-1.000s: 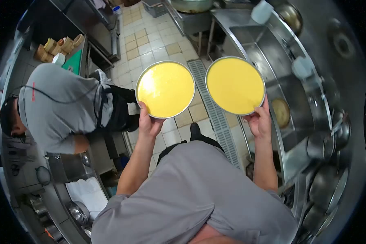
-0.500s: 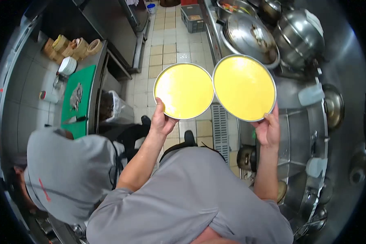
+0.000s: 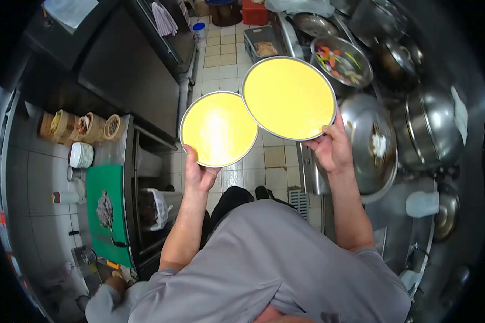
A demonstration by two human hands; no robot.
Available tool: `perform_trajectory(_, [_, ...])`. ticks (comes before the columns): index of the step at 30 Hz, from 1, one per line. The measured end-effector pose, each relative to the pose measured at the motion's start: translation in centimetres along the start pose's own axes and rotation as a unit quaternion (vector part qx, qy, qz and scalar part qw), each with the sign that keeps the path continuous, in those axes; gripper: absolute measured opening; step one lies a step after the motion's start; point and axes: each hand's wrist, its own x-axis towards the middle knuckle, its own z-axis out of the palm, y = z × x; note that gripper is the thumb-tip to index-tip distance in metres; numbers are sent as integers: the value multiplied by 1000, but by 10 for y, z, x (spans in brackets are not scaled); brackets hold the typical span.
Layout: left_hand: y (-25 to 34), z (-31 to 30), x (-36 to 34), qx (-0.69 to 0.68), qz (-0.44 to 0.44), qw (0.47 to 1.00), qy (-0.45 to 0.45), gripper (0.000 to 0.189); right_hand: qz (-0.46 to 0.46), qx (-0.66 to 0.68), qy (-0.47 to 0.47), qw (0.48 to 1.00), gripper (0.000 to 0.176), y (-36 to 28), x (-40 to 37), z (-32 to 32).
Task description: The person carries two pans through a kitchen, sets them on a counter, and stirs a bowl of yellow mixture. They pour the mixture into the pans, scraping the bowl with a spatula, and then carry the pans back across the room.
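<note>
Two round metal pans filled with smooth yellow stuff are held out in front of me. My left hand [image 3: 200,173] grips the left pan [image 3: 219,129] by its near rim, thumb on top and fingers underneath. My right hand [image 3: 333,145] grips the right pan [image 3: 289,98] the same way at its near right rim. The right pan sits a little farther out, and its edge covers part of the left pan's rim. Both pans look roughly level. The fingers below each pan are partly hidden.
At left, a green cutting board [image 3: 105,177] bears a grey heap of food [image 3: 105,210] and a knife. Bamboo steamers [image 3: 93,129] and stacked white plates [image 3: 81,155] stand beyond. A co-worker's sleeve [image 3: 105,304] shows lower left. A vegetable bowl [image 3: 361,59] and large lid [image 3: 369,161] line the right.
I have moved forward along the aisle, and the co-worker has slipped back toward the lower left. Both pans shifted left in view; the right one rose and now overlaps the left.
</note>
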Motion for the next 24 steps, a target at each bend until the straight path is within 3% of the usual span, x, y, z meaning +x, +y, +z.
perform_trajectory(7, [90, 7, 186, 8, 0, 999, 43, 81, -5, -12, 12, 1000, 82, 17, 216, 45])
perform_trajectory(10, [136, 8, 280, 11, -10, 1000, 20, 80, -27, -14, 22, 999, 81, 27, 308, 64])
perform_trajectory(16, [220, 46, 466, 26, -41, 999, 6, 79, -44, 6, 83, 996, 80, 28, 480, 108])
perform_trajectory(17, [244, 55, 532, 25, -50, 998, 2, 79, -47, -8, 88, 995, 80, 28, 541, 115])
perform_trajectory(24, [296, 109, 756, 44, -56, 996, 48, 79, -65, -16, 131, 989, 78, 29, 760, 122])
